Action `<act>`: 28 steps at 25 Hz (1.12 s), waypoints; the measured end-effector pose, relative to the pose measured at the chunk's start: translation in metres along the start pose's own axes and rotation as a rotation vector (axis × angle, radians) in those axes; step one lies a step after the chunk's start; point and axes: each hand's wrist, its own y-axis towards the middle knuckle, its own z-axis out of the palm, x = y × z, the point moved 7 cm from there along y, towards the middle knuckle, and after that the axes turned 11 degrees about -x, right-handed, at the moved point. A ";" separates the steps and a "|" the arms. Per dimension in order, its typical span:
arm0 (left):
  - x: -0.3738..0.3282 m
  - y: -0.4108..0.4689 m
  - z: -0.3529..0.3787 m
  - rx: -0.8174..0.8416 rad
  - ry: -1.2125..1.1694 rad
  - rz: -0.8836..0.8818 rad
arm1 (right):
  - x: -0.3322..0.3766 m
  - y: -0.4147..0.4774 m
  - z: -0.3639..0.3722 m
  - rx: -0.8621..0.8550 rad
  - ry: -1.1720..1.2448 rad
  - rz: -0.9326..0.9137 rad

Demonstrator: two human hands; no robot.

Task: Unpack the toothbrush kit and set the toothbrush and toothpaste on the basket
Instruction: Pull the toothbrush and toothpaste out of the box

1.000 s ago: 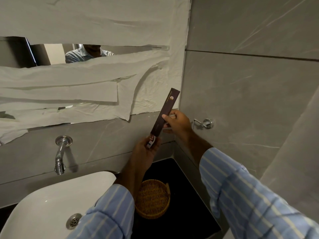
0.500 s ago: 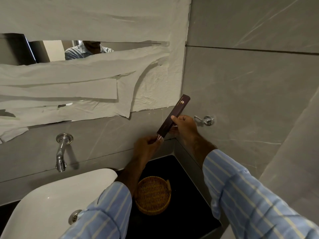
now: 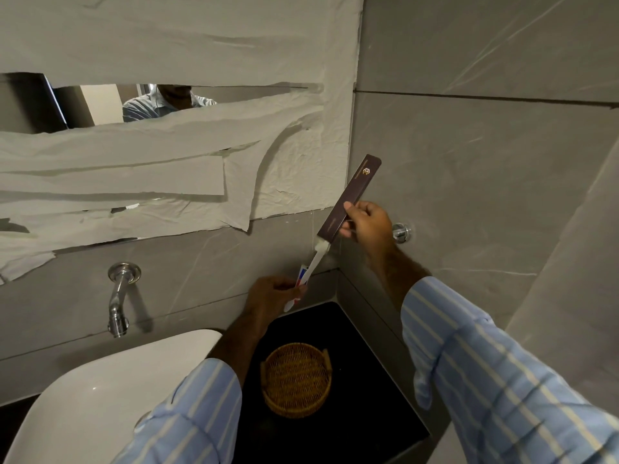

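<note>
My right hand (image 3: 366, 224) grips the long dark brown kit box (image 3: 350, 195), tilted with its open end pointing down-left. A white toothbrush (image 3: 315, 261) sticks out of that open end, its head still at the box mouth. My left hand (image 3: 271, 294) pinches the lower end of the toothbrush together with a small red, white and blue toothpaste tube (image 3: 302, 276). Below both hands, a round woven basket (image 3: 296, 380) stands empty on the black counter (image 3: 368, 396).
A white basin (image 3: 110, 396) lies at the lower left with a chrome wall tap (image 3: 119, 296) above it. Torn paper covers the mirror (image 3: 167, 155). A chrome wall hook (image 3: 402, 232) sits behind my right hand. Grey tiled walls close the corner.
The hands have drawn apart: the right lifted the box up and right, the left pulled down, and the toothbrush and toothpaste have slid most of the way out of the box.
</note>
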 end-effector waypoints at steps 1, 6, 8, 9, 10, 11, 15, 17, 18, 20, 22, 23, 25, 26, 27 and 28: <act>0.002 -0.002 -0.002 0.008 0.003 0.019 | 0.006 0.002 -0.003 -0.016 0.013 -0.024; 0.023 -0.007 -0.014 -0.054 -0.066 -0.002 | 0.025 0.004 -0.022 -0.122 0.100 -0.084; 0.029 -0.011 -0.015 -0.075 -0.166 -0.072 | 0.021 -0.002 -0.028 -0.099 0.073 -0.061; 0.030 -0.014 -0.013 -0.075 -0.233 -0.117 | 0.014 -0.008 -0.030 -0.060 0.031 -0.025; 0.030 -0.018 -0.010 -0.063 -0.294 -0.160 | 0.004 -0.013 -0.031 -0.009 -0.012 0.021; 0.031 -0.022 -0.005 -0.045 -0.340 -0.198 | -0.011 -0.015 -0.033 0.043 -0.056 0.076; 0.048 -0.032 0.026 0.043 -0.290 -0.320 | -0.084 -0.044 -0.058 0.135 -0.160 0.343; 0.059 -0.041 0.049 0.114 -0.249 -0.370 | -0.116 -0.069 -0.076 0.142 -0.155 0.455; 0.065 -0.046 0.060 0.147 -0.224 -0.387 | -0.131 -0.080 -0.085 0.139 -0.174 0.497; 0.074 -0.062 0.081 0.227 -0.144 -0.422 | -0.161 -0.100 -0.106 0.114 -0.208 0.579; 0.081 -0.082 0.105 0.340 -0.038 -0.466 | -0.187 -0.121 -0.131 0.092 -0.240 0.651; 0.086 -0.093 0.117 0.389 0.005 -0.500 | -0.199 -0.131 -0.142 0.082 -0.233 0.677; 0.101 -0.113 0.138 0.464 0.087 -0.563 | -0.217 -0.154 -0.166 0.054 -0.232 0.723; 0.109 -0.122 0.148 0.504 0.136 -0.572 | -0.225 -0.165 -0.176 0.044 -0.245 0.745; 0.117 -0.132 0.159 0.549 0.186 -0.563 | -0.234 -0.177 -0.188 0.029 -0.255 0.775; 0.125 -0.140 0.169 0.587 0.233 -0.544 | -0.243 -0.188 -0.200 0.014 -0.271 0.808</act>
